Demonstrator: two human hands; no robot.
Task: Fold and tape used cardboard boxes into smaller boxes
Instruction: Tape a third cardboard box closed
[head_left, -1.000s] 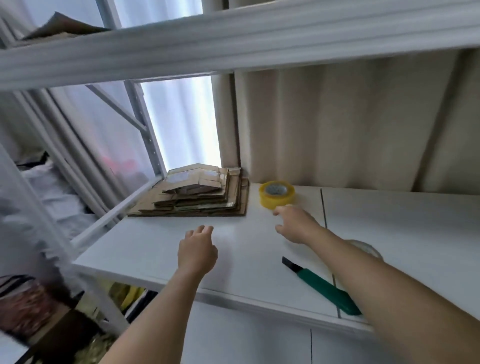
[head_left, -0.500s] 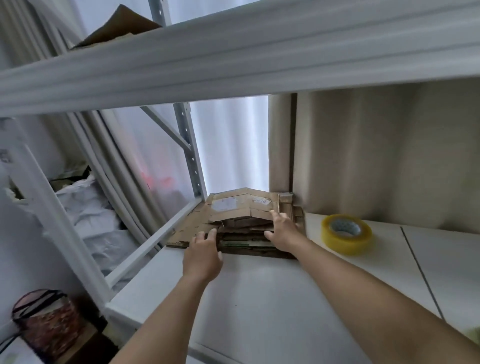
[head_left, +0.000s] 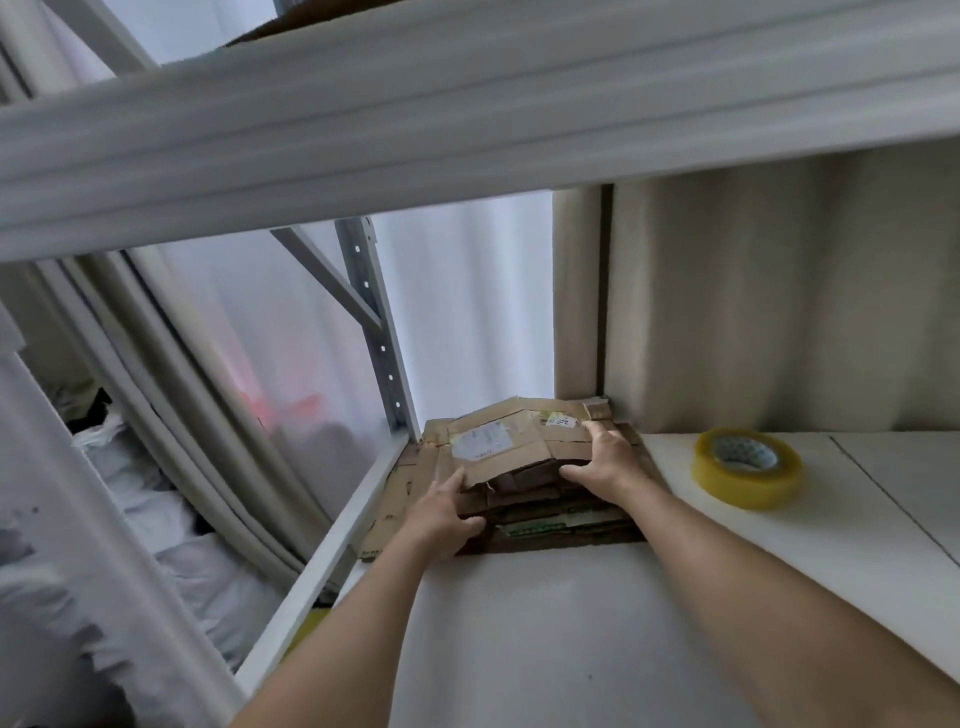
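While hands (head_left: 524, 493) grip cardboard (head_left: 519, 441), tape roll (head_left: 746, 466) beside.

We are looking at a stack of flattened cardboard boxes (head_left: 519, 499) lying in the far left corner of the white shelf (head_left: 545, 623). The top cardboard piece (head_left: 511, 441), brown and bearing white labels, is lifting at its near edge. A roll of yellow tape (head_left: 746, 466) is lying flat to the right, apart from the stack.
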